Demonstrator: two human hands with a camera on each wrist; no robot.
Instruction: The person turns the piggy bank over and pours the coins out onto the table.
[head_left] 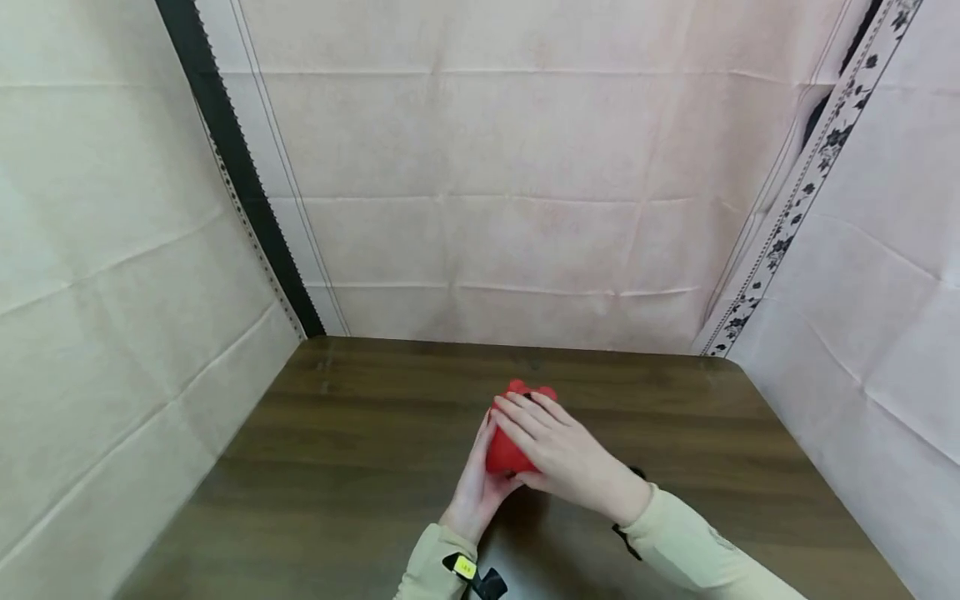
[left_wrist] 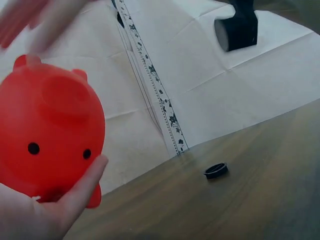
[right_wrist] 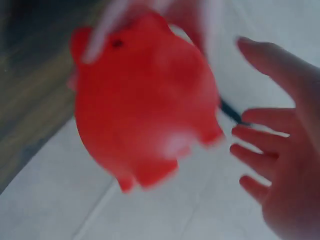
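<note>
A red piggy bank (head_left: 506, 454) is held above the table by my left hand (head_left: 478, 487). In the left wrist view its snout sits above its two black eyes, so it is turned upside down. My left thumb (left_wrist: 82, 192) lies along its side near one eye. My right hand (head_left: 558, 450) is over the piggy bank's right side in the head view, fingers nearly straight. The right wrist view shows that right hand (right_wrist: 280, 145) with fingers spread, apart from the red body (right_wrist: 145, 100). Motion blurs the right fingers (left_wrist: 45, 25) in the left wrist view.
A small round black cap (left_wrist: 216, 170) lies on the brown wooden table (head_left: 360, 433). White cloth walls (head_left: 487, 208) stand at the back and both sides. A black wrist device (head_left: 487, 583) is strapped over the left sleeve.
</note>
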